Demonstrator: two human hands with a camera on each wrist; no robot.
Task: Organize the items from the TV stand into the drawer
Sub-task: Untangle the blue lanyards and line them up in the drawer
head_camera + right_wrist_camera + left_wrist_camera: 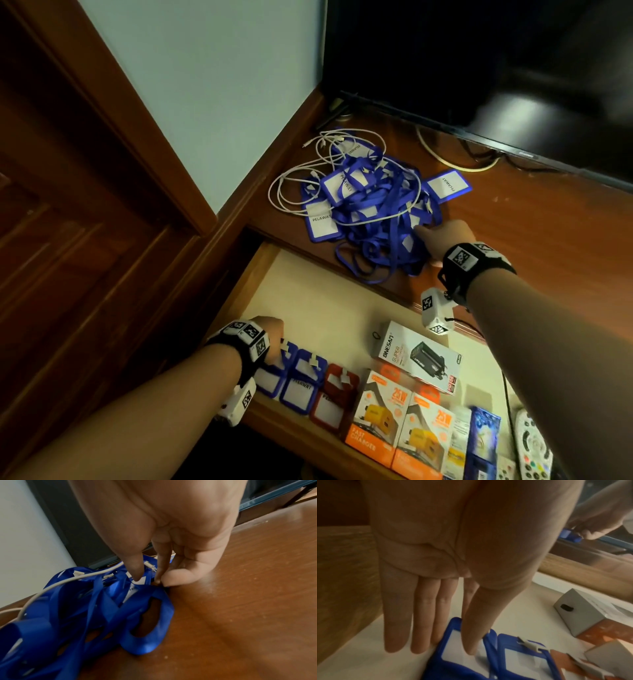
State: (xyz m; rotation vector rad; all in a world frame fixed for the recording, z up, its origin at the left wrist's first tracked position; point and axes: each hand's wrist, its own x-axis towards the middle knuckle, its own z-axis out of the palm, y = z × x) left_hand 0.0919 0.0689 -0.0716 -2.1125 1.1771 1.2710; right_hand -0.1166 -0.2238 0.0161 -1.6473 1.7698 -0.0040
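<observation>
A tangled pile of blue lanyards and badge holders (370, 209) lies on the wooden TV stand top (531, 233), with a white cable (291, 192) looped over it. My right hand (442, 240) reaches into the pile's right edge. In the right wrist view my right hand (147, 580) pinches a blue badge holder (135, 586) between thumb and forefinger. In the open drawer (325, 301) below, my left hand (274, 334) rests with straight fingers (421, 628) on the leftmost blue badge holder (458, 660).
The drawer also holds a second blue holder (301, 380), a red holder (335, 394), orange charger boxes (394, 411), a white charger box (418, 353) and a remote (532, 445). The TV (479, 68) stands behind the pile. A wall and door frame are at left.
</observation>
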